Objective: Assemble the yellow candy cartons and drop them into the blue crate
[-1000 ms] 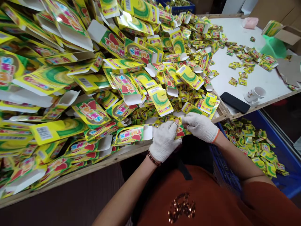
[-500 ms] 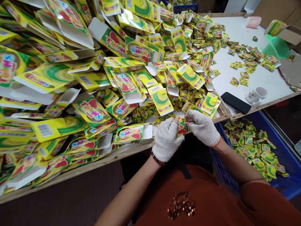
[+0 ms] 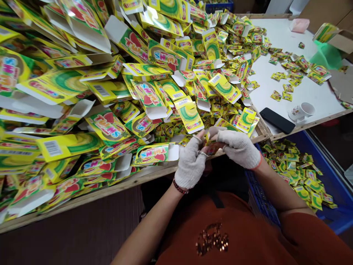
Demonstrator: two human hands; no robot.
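My left hand (image 3: pixel 190 162), in a white glove with bare fingertips, is closed on one side of a small candy box (image 3: pixel 211 149). On the other side, my right hand (image 3: pixel 239 147), gloved alike, pinches the same box near its open end. Fingers and motion blur hide much of this box. Just left of my left hand lies another printed candy box (image 3: pixel 154 154), its white end flap sticking out. Small wrapped candies (image 3: pixel 171 131) are scattered behind the hands among the boxes.
A large heap of yellow-green boxes (image 3: pixel 110 129) covers the table's left side. At right are a black phone (image 3: pixel 277 120), a white mug (image 3: pixel 302 112), a green plastic scoop-like piece (image 3: pixel 325 55) and loose candies. Below stands a blue crate (image 3: pixel 342 217) of wrapped packets; a wooden rim (image 3: pixel 91 197) edges the table.
Between my hands the box has tilted, so its printed front no longer faces me. My left hand has shifted slightly left and its fingers have lifted; the right has moved a little.
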